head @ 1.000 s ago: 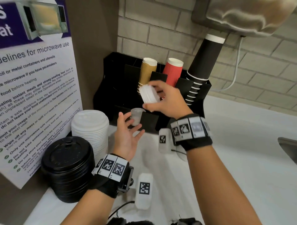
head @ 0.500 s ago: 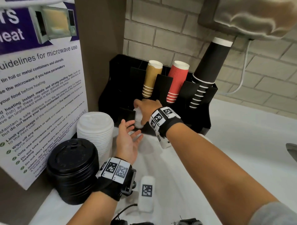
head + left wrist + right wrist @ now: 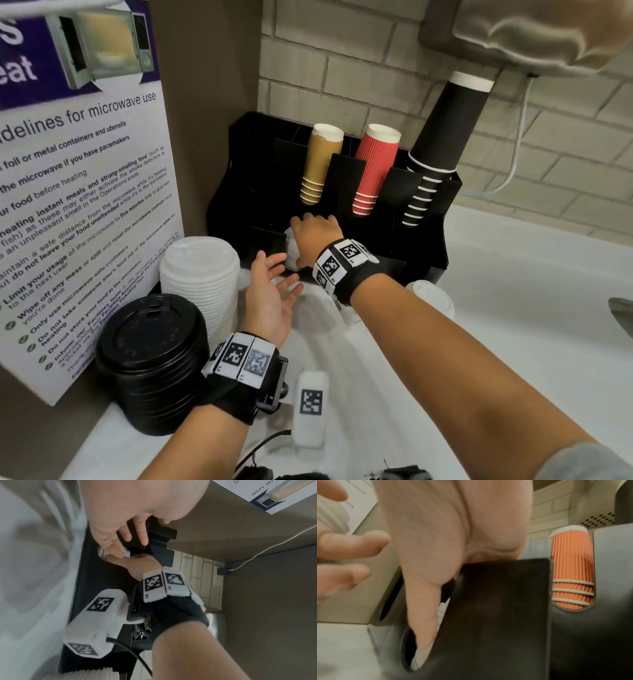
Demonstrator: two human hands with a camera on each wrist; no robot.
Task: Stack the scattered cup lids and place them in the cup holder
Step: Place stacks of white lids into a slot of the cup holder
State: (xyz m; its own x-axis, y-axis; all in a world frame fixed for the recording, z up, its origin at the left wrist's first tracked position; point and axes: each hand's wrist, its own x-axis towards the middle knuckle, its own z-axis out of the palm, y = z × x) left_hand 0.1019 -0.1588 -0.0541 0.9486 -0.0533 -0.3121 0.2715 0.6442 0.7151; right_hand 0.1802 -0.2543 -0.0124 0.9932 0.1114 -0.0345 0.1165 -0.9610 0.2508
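My right hand (image 3: 305, 236) grips a small stack of white lids (image 3: 290, 251) and holds it at a low front slot of the black cup holder (image 3: 239, 171). In the right wrist view the thumb (image 3: 423, 601) lies along the slot's edge, and the white lids (image 3: 419, 660) show just inside the opening. My left hand (image 3: 279, 277) is open, palm up, just below and left of the lids, holding nothing. In the left wrist view its fingertips (image 3: 120, 550) reach close to the lids (image 3: 102, 551).
A tall stack of white lids (image 3: 200, 270) and a stack of black lids (image 3: 150, 356) stand at the left by a microwave poster (image 3: 78, 192). Gold (image 3: 322, 161), red (image 3: 375, 168) and black cups (image 3: 442, 137) fill the upper slots. More white lids (image 3: 431, 298) lie right of my right wrist.
My right hand has carried the small lid stack down from in front of the cups to the holder's low slot. The left hand has stayed open beside it.
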